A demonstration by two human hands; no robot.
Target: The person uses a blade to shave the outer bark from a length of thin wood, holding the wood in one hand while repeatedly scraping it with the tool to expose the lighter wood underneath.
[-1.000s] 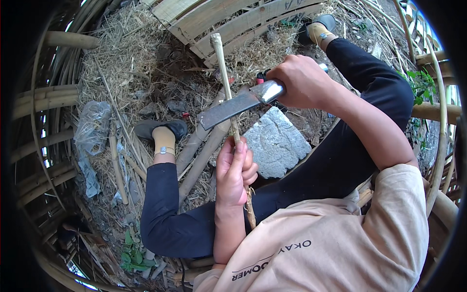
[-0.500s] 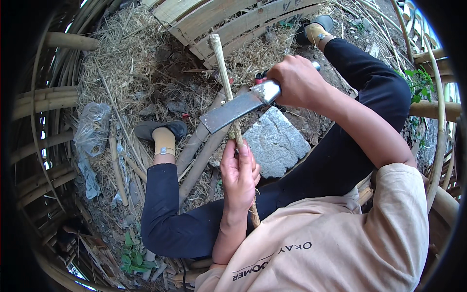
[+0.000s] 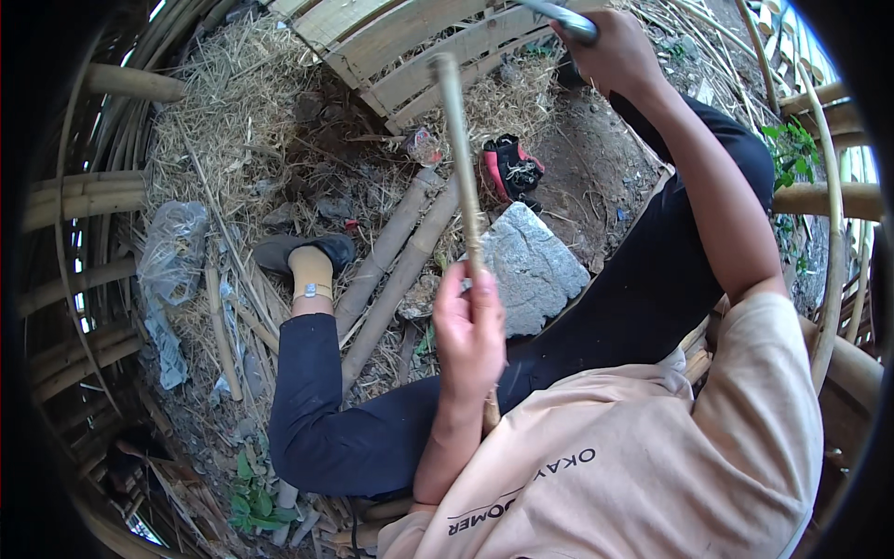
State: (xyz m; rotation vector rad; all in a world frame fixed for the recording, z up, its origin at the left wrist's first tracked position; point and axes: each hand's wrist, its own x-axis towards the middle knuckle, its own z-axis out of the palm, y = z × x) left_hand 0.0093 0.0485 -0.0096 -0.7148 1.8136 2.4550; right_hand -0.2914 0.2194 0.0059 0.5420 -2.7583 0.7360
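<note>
My left hand (image 3: 468, 335) is closed round a slim wooden stick (image 3: 462, 168) that stands nearly upright in front of me. The stick's upper end is smeared by motion, and its lower end shows below my wrist by the shirt. Raised at the upper right, my right hand (image 3: 615, 54) grips a machete (image 3: 562, 18). Only a short metal part of it shows by my fist; the rest is cut off at the top edge. A flat grey stone block (image 3: 538, 265) lies on the ground just right of the stick, between my legs.
Two bamboo poles (image 3: 391, 256) lie left of the stone. Beyond it are a black and pink cloth-like item (image 3: 510, 170) and a slatted wooden crate (image 3: 410, 47). Straw (image 3: 223, 102) covers the ground; a clear plastic bag (image 3: 173, 247) lies left. Bamboo fencing (image 3: 88, 191) surrounds me.
My right hand has lifted the machete off the stick, up and away toward the top right. My left hand, holding the stick, has shifted slightly right and downward.
</note>
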